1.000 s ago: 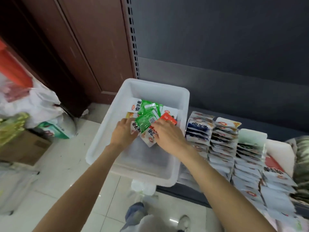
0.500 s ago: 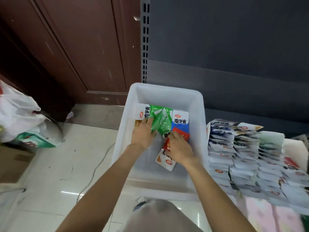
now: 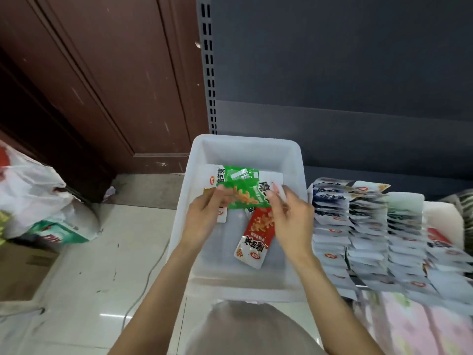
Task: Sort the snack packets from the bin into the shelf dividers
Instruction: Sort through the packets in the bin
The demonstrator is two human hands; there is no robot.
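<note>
Green packet [image 3: 240, 192]: pinched between left hand [image 3: 204, 216] and right hand [image 3: 289, 216], over bin [image 3: 245, 147]. Long axis crosswise. Filled shelf rows [image 3: 358, 226] rightward, nearer right hand.

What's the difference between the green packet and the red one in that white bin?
The green packet is held up between the left hand and right hand; the red packet hangs lower, partly hidden behind the right hand. The green packet looks see-through in places, while the red packet is red above and white below. Both show orange snack pictures and are over the white bin.
</note>
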